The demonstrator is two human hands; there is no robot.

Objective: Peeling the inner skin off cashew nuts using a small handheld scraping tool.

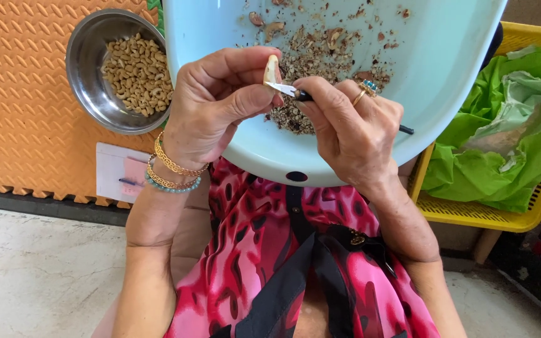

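Head view: left hand pinches a cashew, right hand grips a knife over the husk-strewn blue basin; far-left steel bowl holds peeled cashews.

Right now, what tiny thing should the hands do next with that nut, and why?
Probably draw the small knife gently along the cashew to scrape its skin off. The right hand has the blade tip against the nut, the left hand pinches it over the pale blue basin, where flakes already lie.

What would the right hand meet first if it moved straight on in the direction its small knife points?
The right hand points its knife left, at the pale cashew pinched in the left hand. The blade tip already seems to touch the nut; past it come the left fingers.
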